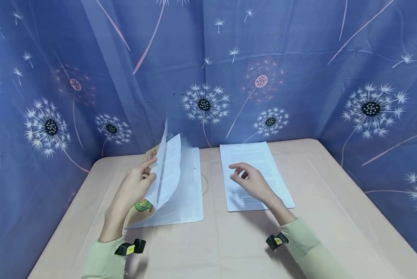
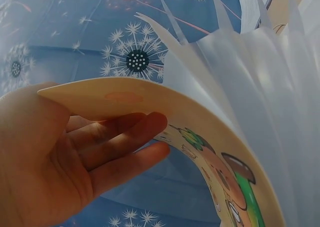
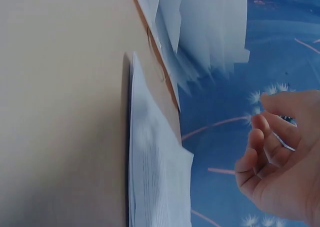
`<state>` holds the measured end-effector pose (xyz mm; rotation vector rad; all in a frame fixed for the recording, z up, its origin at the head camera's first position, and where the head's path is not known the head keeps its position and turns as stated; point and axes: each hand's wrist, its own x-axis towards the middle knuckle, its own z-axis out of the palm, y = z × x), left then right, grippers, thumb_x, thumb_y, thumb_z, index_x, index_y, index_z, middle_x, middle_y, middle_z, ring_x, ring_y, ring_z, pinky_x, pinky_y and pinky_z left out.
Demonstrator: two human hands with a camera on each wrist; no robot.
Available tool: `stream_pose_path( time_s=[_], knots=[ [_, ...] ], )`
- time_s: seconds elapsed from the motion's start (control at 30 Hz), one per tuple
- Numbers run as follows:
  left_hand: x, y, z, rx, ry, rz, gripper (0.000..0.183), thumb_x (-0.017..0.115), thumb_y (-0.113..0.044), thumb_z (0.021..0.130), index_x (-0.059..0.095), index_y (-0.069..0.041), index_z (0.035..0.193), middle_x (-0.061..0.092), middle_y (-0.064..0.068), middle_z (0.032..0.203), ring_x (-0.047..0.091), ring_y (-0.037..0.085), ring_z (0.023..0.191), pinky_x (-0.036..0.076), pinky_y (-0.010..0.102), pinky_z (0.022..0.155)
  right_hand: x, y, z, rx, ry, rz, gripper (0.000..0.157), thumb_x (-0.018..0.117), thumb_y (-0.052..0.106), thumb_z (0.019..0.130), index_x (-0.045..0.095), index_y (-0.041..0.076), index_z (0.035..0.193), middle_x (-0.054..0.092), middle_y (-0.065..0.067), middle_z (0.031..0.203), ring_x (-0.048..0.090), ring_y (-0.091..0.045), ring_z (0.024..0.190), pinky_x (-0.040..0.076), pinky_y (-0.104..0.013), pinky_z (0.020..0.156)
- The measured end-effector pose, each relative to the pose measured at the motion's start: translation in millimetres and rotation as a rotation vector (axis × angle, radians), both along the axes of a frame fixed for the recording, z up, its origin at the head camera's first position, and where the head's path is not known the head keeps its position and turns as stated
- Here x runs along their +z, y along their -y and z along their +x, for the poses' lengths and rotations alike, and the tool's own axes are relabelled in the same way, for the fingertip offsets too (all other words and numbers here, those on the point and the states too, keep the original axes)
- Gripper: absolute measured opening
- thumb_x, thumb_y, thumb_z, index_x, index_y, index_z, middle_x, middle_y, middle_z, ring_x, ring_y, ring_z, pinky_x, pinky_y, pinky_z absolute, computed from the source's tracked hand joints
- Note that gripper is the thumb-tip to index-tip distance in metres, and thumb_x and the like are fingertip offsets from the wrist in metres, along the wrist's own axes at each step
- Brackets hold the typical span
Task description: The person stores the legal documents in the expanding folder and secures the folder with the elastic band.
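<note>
Head view: the left hand point(image 1: 133, 188) has its fingers bent in a pinch, holding the cartoon-printed cover point(image 2: 220, 132) of a display folder point(image 1: 191, 193). The right hand point(image 1: 251, 182) holds nothing; its fingers are loosely curled, thumb and forefinger slightly apart, above a stack of printed sheets point(image 1: 260, 159). The folder lies on the left of the table point(image 1: 215, 248), its clear sleeves point(image 2: 260, 82) fanned upright; the stack lies apart, to its right. A dandelion-print curtain point(image 1: 208, 50) hangs behind. Assessment: the cover should be steadied lightly, without creasing, and sleeves separated singly by their edges.
</note>
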<state>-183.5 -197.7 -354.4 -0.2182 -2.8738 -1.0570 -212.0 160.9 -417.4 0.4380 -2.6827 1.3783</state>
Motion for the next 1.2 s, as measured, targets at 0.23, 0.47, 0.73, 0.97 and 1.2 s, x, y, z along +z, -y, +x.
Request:
stream_pose_path(
  time_s=[0.23, 0.47, 0.73, 0.97, 1.2],
  knots=[
    [0.9, -1, 0.3, -0.004, -0.002, -0.002, 0.054, 0.045, -0.015, 0.098, 0.044, -0.012, 0.151, 0.062, 0.012, 0.107, 0.033, 0.010, 0.045, 0.037, 0.028, 0.045, -4.4, -22, 1.3, -0.020, -0.002, 0.030, 0.036, 0.067, 0.019, 0.094, 0.065, 0.010, 0.128, 0.065, -0.005, 0.097, 0.056, -0.019, 0.078, 0.045, -0.026, 0.062],
    [-0.7, 0, 0.4, -0.001, 0.002, 0.008, 0.054, 0.045, -0.015, 0.098, 0.043, -0.013, 0.151, 0.061, 0.011, 0.107, 0.036, 0.012, 0.047, 0.039, 0.029, 0.044, -7.7, -35, 1.2, -0.041, 0.016, 0.054, 0.036, 0.067, 0.020, 0.094, 0.064, 0.010, 0.128, 0.064, -0.005, 0.097, 0.055, -0.018, 0.078, 0.045, -0.026, 0.062],
    [-1.5, 2, 1.7, -0.005, -0.003, 0.001, 0.053, 0.044, -0.015, 0.099, 0.043, -0.014, 0.151, 0.061, 0.010, 0.106, 0.036, 0.011, 0.048, 0.039, 0.029, 0.045, -17.9, -59, 1.6, -0.075, 0.000, 0.076, 0.036, 0.066, 0.020, 0.094, 0.064, 0.008, 0.128, 0.063, -0.007, 0.097, 0.055, -0.019, 0.078, 0.044, -0.025, 0.064],
    [-2.4, 2, 1.5, -0.001, -0.012, -0.002, 0.052, 0.044, -0.015, 0.099, 0.044, -0.013, 0.151, 0.060, 0.009, 0.104, 0.035, 0.011, 0.047, 0.038, 0.029, 0.045, -25.1, -77, 3.1, -0.094, 0.006, 0.108, 0.038, 0.066, 0.022, 0.095, 0.063, 0.007, 0.130, 0.063, -0.008, 0.097, 0.055, -0.019, 0.079, 0.044, -0.024, 0.066],
    [-3.1, 2, 1.3, 0.001, -0.009, -0.011, 0.052, 0.044, -0.016, 0.099, 0.043, -0.014, 0.151, 0.060, 0.010, 0.105, 0.034, 0.011, 0.048, 0.037, 0.028, 0.046, -25.5, -91, 3.3, -0.103, -0.018, 0.116, 0.038, 0.067, 0.021, 0.094, 0.063, 0.006, 0.129, 0.065, -0.010, 0.099, 0.057, -0.021, 0.079, 0.045, -0.024, 0.066]
  ],
)
